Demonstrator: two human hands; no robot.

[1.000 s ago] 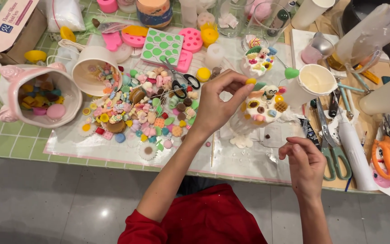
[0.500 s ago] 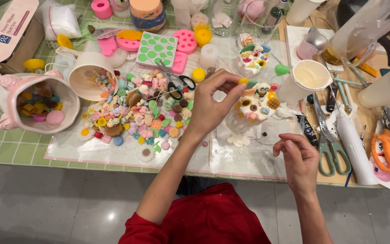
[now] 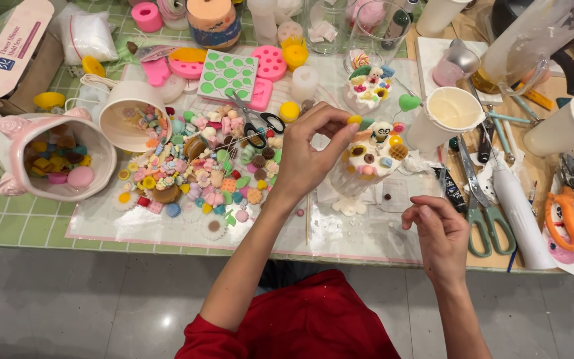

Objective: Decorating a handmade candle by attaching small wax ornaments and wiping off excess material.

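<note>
while the left hand (image 3: 310,156) pinches a tiny yellow bead-like charm (image 3: 354,120) over the white cream-topped glass dessert candle (image 3: 367,163) on the tabletop (image 3: 367,242), the right hand (image 3: 441,236) hovers loosely curled, empty; light, slippery, seemingly best held by fingertips.

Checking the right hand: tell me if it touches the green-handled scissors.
Apart. The head view shows the right hand raised, with bare table between it and the green-handled scissors.
</note>
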